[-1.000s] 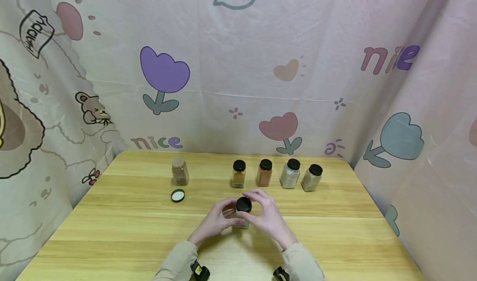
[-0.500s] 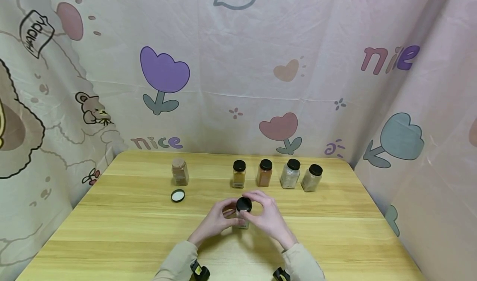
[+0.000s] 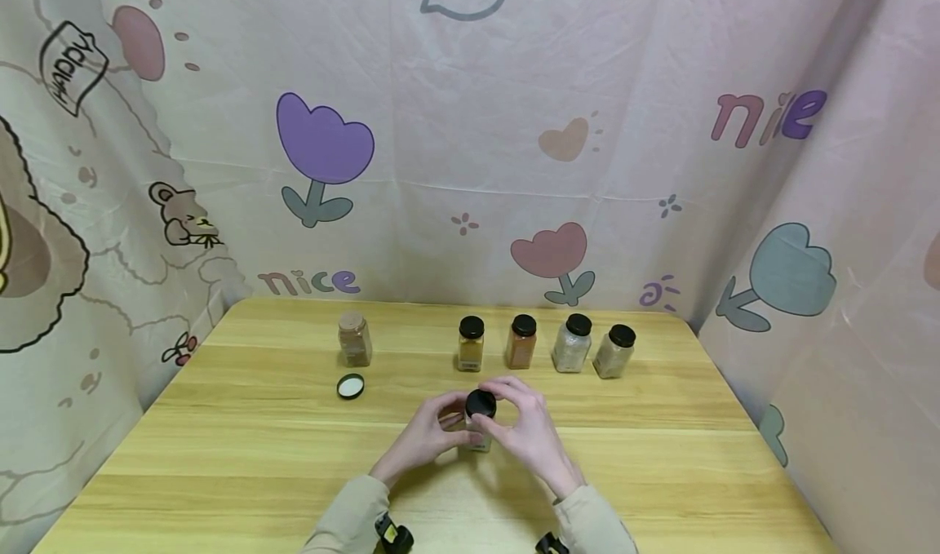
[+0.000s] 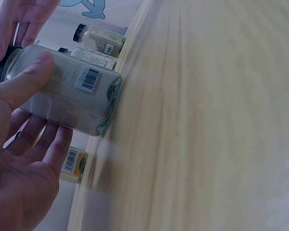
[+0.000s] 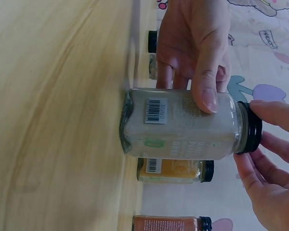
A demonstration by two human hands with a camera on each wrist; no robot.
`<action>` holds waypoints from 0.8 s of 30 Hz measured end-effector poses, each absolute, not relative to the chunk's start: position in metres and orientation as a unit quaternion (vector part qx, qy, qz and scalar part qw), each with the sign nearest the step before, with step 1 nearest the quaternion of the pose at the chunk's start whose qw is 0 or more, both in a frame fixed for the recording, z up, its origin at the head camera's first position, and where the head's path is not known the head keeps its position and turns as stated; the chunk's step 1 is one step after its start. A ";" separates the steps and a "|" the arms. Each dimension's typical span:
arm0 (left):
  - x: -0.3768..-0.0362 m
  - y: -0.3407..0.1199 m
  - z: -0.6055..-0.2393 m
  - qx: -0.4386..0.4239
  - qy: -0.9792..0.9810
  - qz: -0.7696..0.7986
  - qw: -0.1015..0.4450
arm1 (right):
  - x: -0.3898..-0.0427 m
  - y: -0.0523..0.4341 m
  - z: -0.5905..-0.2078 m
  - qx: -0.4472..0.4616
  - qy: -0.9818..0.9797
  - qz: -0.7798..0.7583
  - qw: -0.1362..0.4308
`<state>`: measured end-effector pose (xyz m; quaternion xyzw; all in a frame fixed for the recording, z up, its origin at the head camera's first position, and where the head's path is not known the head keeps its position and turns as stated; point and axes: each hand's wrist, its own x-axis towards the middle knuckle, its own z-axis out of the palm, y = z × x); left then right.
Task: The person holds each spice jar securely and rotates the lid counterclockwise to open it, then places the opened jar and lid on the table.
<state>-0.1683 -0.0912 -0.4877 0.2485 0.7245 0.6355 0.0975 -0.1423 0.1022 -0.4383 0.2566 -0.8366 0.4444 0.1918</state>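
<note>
Near the middle of the table, a clear glass spice jar (image 5: 183, 126) of pale powder stands upright, with a barcode sticker on its side. My left hand (image 3: 429, 432) holds the jar's body, thumb on the near side and fingers behind. Around the black lid (image 3: 481, 405) at its top, the thumb and fingers of my right hand (image 3: 534, 433) pinch the rim. The lid sits on the jar's neck, and the right wrist view shows a thin band of glass below it. The jar's base is right at the tabletop in both wrist views.
At the back left stands a lidless jar (image 3: 356, 340) of brownish powder, a loose black lid (image 3: 350, 386) with white lining lying before it. Along the back right are capped jars: a yellow one (image 3: 471, 344), an orange-brown one (image 3: 521, 343) and two pale ones. A printed curtain (image 3: 441, 130) hangs behind.
My right hand and wrist have shifted very slightly while the fingers stay at the lid. The left hand, the jar and everything else look unmoved.
</note>
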 end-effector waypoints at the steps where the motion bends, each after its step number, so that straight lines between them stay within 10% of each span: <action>1: -0.168 -0.091 -0.488 0.249 0.725 0.635 0.097 | -0.142 0.103 -0.438 0.258 -0.837 0.445 0.188; 24: -0.168 -0.091 -0.487 0.242 0.730 0.632 0.095 | -0.141 0.102 -0.441 0.258 -0.830 0.444 0.216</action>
